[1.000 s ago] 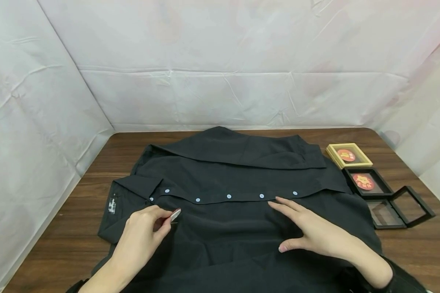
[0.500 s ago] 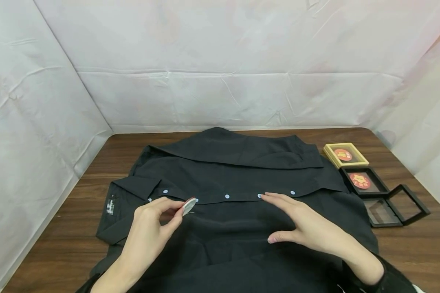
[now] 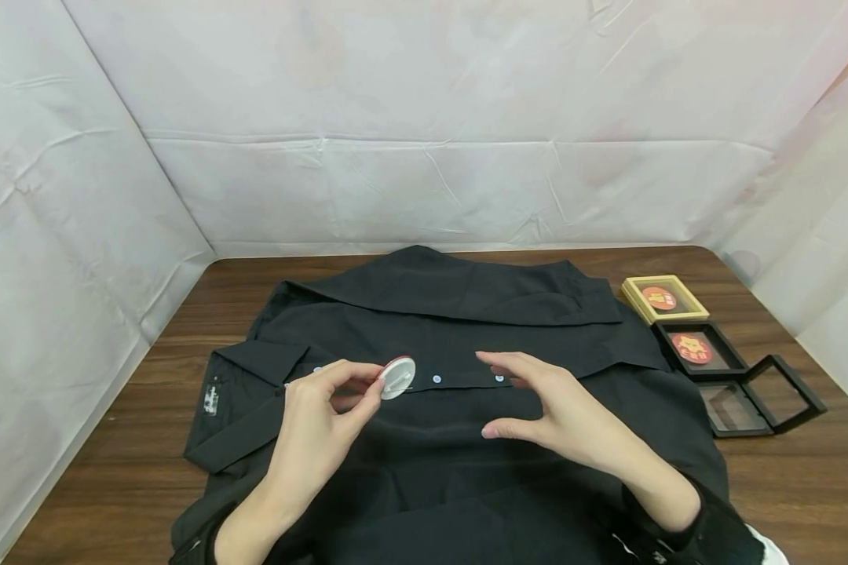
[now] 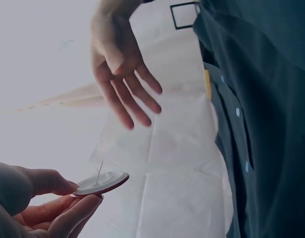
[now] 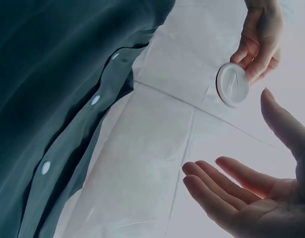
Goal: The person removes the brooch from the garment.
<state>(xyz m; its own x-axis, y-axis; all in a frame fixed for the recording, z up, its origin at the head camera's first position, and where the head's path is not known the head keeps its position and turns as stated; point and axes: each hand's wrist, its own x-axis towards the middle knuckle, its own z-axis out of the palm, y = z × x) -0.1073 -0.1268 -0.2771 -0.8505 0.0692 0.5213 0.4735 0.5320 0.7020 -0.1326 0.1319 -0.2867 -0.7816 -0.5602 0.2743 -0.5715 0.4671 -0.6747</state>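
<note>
Between thumb and fingers my left hand point(image 3: 328, 416) pinches a round pin badge point(image 3: 398, 377) by its edge. Its white back faces right, and a thin pin stands out from it in the left wrist view; a red rim shows. My right hand point(image 3: 572, 416) hovers to the right of the badge, apart from it, fingers extended and thumb spread, holding nothing. In the right wrist view the badge point(image 5: 233, 84) is beyond the right thumb. Beneath both hands lies a black shirt point(image 3: 438, 471) with a row of pale buttons, partly hidden by the hands.
On the wooden table point(image 3: 113, 447), right of the shirt, stand a yellow-framed case point(image 3: 689, 298) and a black-framed case point(image 3: 724, 357), each with a red round badge inside. An opened black case point(image 3: 742, 408) lies nearer. White sheeting point(image 3: 424, 118) hangs behind the table.
My left hand has lifted the badge up and to the right, and its white back has turned more into view. My right hand has moved left and up, toward the badge.
</note>
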